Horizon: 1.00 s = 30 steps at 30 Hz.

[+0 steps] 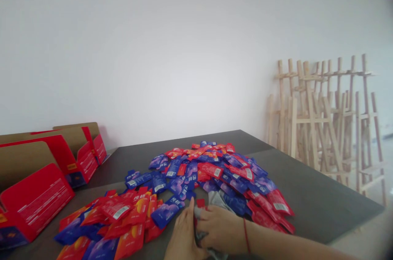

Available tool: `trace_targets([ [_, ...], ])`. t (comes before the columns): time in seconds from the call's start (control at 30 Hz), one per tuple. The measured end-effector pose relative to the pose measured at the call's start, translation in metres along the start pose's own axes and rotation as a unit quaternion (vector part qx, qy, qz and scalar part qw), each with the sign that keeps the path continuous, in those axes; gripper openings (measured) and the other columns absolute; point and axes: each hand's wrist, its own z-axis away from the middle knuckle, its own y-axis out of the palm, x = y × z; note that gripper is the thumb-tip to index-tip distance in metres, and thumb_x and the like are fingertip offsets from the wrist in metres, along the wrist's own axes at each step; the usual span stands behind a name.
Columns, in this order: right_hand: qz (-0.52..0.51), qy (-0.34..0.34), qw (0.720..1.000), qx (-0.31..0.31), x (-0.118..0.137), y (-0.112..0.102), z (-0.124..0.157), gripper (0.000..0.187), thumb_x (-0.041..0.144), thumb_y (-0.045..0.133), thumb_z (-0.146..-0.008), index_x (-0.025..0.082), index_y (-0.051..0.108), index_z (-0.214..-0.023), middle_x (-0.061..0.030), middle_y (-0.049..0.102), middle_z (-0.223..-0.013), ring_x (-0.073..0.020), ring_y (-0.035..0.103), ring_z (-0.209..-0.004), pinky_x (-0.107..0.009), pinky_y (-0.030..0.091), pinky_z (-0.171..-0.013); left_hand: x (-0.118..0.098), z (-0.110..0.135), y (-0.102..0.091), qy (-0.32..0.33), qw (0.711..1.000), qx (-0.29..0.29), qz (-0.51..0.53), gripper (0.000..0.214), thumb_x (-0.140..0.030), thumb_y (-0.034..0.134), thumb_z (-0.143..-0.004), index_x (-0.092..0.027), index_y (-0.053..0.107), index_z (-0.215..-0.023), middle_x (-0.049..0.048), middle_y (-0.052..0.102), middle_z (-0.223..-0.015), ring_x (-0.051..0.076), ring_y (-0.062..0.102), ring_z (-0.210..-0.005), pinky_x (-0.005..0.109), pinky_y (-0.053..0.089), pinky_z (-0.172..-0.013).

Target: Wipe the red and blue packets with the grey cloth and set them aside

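At the near edge of the table, my two hands are close together. My left hand (184,233) is upright with its fingers pressed together, against a mostly hidden red pouch (200,203). Bunched grey cloth (216,200) is gripped in my right hand (218,229), whose curled fingers press it to the pouch. A red cord circles my right wrist. Beyond my hands spreads a big pile of blue and red pouches (211,170). Left of my left hand lies a smaller heap of red-orange and blue pouches (119,215).
Open red cardboard boxes (39,198) with brown insides stand along the left side of the dark table (310,186). Several wooden easels (313,120) lean by the white wall at the right, past the table's edge.
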Motion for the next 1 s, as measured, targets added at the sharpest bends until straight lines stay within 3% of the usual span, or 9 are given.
trace_targets([
  [0.1, -0.020, 0.026, 0.999, 0.001, -0.003, -0.004, 0.021, 0.013, 0.035, 0.064, -0.093, 0.032, 0.069, -0.104, 0.0001, 0.066, -0.104, -0.0217, 0.052, -0.100, -0.035, 0.036, -0.072, -0.003, 0.001, -0.001, -0.015, 1.000, 0.011, 0.005, 0.128, -0.018, 0.081, -0.049, -0.002, 0.012, -0.156, 0.0220, 0.037, -0.157, 0.032, 0.031, -0.147, 0.043, 0.023, -0.123],
  [0.2, 0.000, 0.097, 0.995, 0.025, -0.013, -0.001, 0.026, 0.021, 0.034, 0.065, -0.091, 0.034, 0.067, -0.112, -0.0008, 0.066, -0.106, -0.0224, 0.054, -0.100, -0.035, 0.039, -0.073, -0.003, 0.001, -0.002, -0.028, 0.999, 0.015, 0.010, 0.132, -0.021, 0.085, -0.048, -0.005, 0.012, -0.157, 0.0195, 0.038, -0.157, 0.032, 0.031, -0.146, 0.042, 0.023, -0.123],
  [0.4, 0.041, 0.194, 0.979, 0.050, -0.041, 0.013, -0.004, 0.013, 0.024, 0.061, -0.093, 0.019, 0.071, -0.099, -0.0096, 0.067, -0.093, -0.0284, 0.056, -0.101, -0.037, 0.044, -0.071, -0.001, 0.001, -0.001, -0.027, 1.000, 0.009, -0.002, 0.133, -0.026, 0.087, -0.050, -0.008, 0.011, -0.158, 0.0185, 0.037, -0.157, 0.031, 0.031, -0.146, 0.042, 0.022, -0.123],
  [0.5, 0.045, 0.193, 0.979, 0.056, -0.041, 0.014, -0.014, 0.012, 0.023, 0.061, -0.092, 0.017, 0.071, -0.092, -0.0102, 0.066, -0.090, -0.0285, 0.056, -0.098, -0.038, 0.045, -0.071, -0.002, 0.001, -0.002, -0.029, 1.000, 0.007, 0.002, 0.134, -0.026, 0.088, -0.049, -0.008, 0.010, -0.157, 0.0188, 0.037, -0.158, 0.031, 0.030, -0.147, 0.041, 0.022, -0.123],
  [0.57, 0.043, 0.174, 0.982, 0.054, -0.032, 0.011, -0.011, 0.013, 0.026, 0.060, -0.093, 0.019, 0.070, -0.098, -0.0081, 0.067, -0.097, -0.0272, 0.056, -0.101, -0.039, 0.045, -0.075, -0.003, 0.001, -0.002, -0.034, 0.999, 0.008, 0.008, 0.134, -0.023, 0.087, -0.049, -0.007, 0.010, -0.157, 0.0193, 0.037, -0.158, 0.031, 0.030, -0.147, 0.041, 0.022, -0.123],
  [0.8, -0.007, 0.069, 0.998, -0.008, 0.013, -0.009, 0.024, 0.015, 0.035, 0.057, -0.099, 0.030, 0.066, -0.110, 0.0002, 0.067, -0.107, -0.0219, 0.057, -0.101, -0.034, 0.038, -0.073, -0.004, 0.001, -0.004, -0.005, 1.000, 0.012, 0.004, 0.126, -0.018, 0.081, -0.052, -0.004, 0.013, -0.157, 0.0204, 0.038, -0.157, 0.031, 0.032, -0.146, 0.042, 0.023, -0.123],
  [0.9, -0.025, 0.089, 0.996, -0.003, 0.011, -0.011, 0.033, 0.017, 0.037, 0.057, -0.100, 0.032, 0.065, -0.114, 0.0006, 0.067, -0.109, -0.0205, 0.058, -0.099, -0.033, 0.038, -0.073, -0.005, 0.001, -0.003, -0.017, 1.000, 0.008, 0.008, 0.131, -0.020, 0.084, -0.048, -0.006, 0.013, -0.157, 0.0194, 0.038, -0.157, 0.032, 0.033, -0.145, 0.042, 0.024, -0.123],
  [1.0, -0.008, 0.164, 0.986, 0.027, -0.004, -0.003, 0.027, 0.021, 0.034, 0.058, -0.097, 0.031, 0.065, -0.118, -0.0022, 0.067, -0.109, -0.0229, 0.058, -0.100, -0.034, 0.040, -0.075, -0.005, 0.002, -0.003, -0.029, 1.000, 0.006, 0.010, 0.133, -0.020, 0.087, -0.046, -0.008, 0.014, -0.157, 0.0178, 0.038, -0.157, 0.031, 0.033, -0.145, 0.041, 0.024, -0.122],
])
